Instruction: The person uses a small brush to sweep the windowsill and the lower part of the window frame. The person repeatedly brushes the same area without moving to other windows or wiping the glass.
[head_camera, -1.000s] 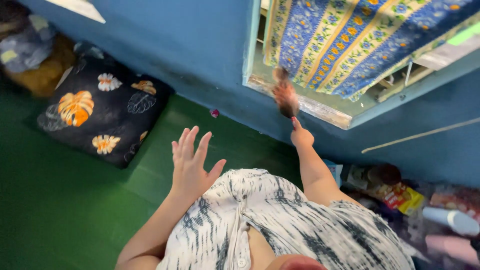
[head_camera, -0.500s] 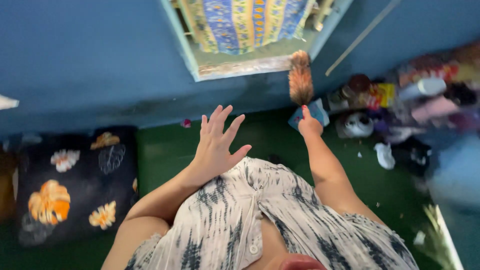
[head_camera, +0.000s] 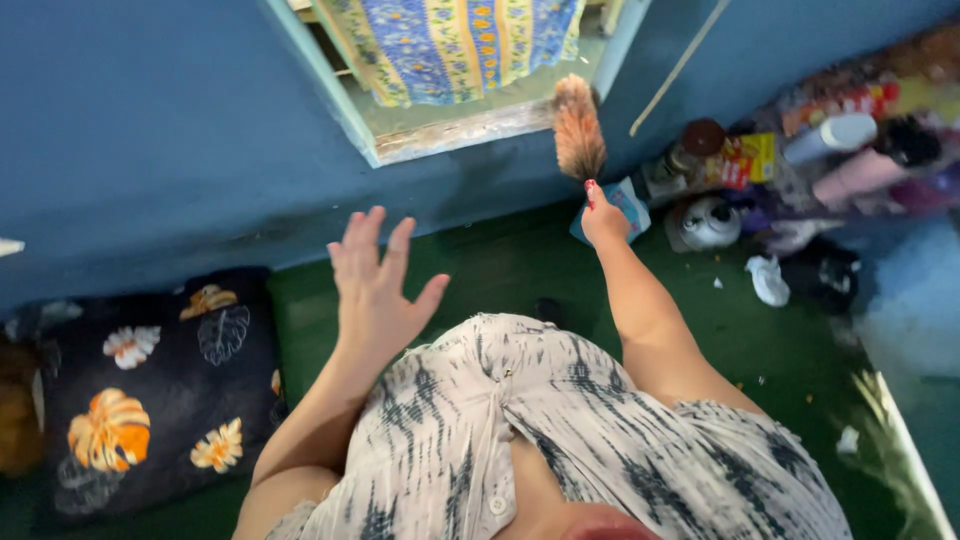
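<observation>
Dusting looks mid-course: the right hand (head_camera: 603, 213) is closed in a grip on the handle of a fluffy brown feather duster (head_camera: 579, 137), whose head stands at the 3 o'clock end of the worn pale window sill (head_camera: 462, 132), just under the blue-and-yellow flowered curtain (head_camera: 455, 42); how much of the sill remains undone cannot be judged. The left hand (head_camera: 375, 285) hangs free, fingers spread wide, holding nothing, above the green floor (head_camera: 500, 265). Against half a second ago, the duster has barely shifted along the sill; the left hand has drifted toward 9 o'clock.
</observation>
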